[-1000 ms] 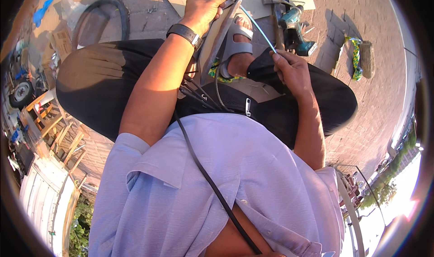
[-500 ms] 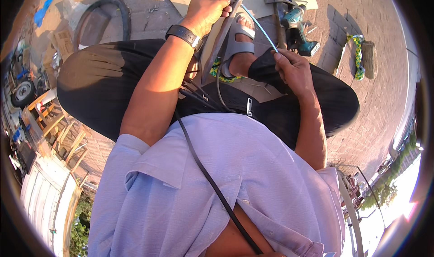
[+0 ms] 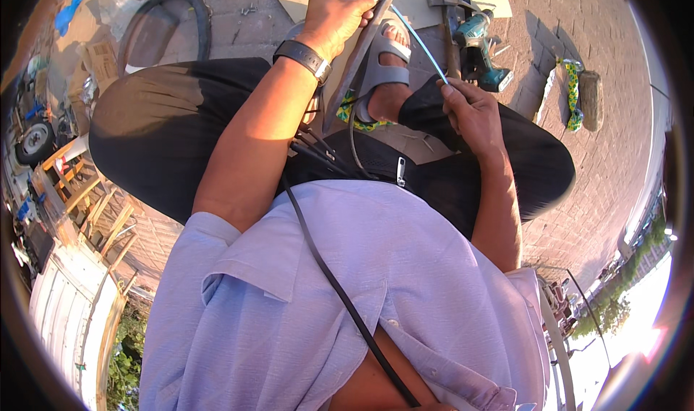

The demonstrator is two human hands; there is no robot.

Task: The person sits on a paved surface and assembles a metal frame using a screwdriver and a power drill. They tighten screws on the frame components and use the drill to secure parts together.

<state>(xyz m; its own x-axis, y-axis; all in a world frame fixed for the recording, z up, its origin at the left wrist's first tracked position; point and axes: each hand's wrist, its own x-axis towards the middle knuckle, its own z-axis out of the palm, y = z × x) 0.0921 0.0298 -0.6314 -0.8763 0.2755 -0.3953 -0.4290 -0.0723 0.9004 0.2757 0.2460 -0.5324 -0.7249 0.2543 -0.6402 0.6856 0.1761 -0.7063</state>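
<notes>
Right hand [image 3: 471, 114]: fingers closed, thumb against forefinger, holding the lower end of a thin light-blue strand [image 3: 421, 44]. The strand runs taut and slanting to the upper end of a long grey strip [image 3: 356, 62], which stands tilted between the feet, beside the sandal [image 3: 383, 67]. Left hand [image 3: 332, 19]: fingers bent, thumb and fingertips drawn narrow at the strip's upper end; whether they grip the strip itself cannot be told.

Beyond the right hand, a hammer [image 3: 452, 53] lies alongside a teal-and-black cordless drill [image 3: 473, 29]. Farther to the right, a yellow-green braided band [image 3: 573, 96] lies beside a worn block [image 3: 591, 100].

Containers: at far left, a brown cardboard box [image 3: 101, 60], contents not discernible, near a crumpled clear plastic bag [image 3: 118, 12], contents likewise indeterminate. A blue glove-like item [image 3: 71, 12] lies beyond.
</notes>
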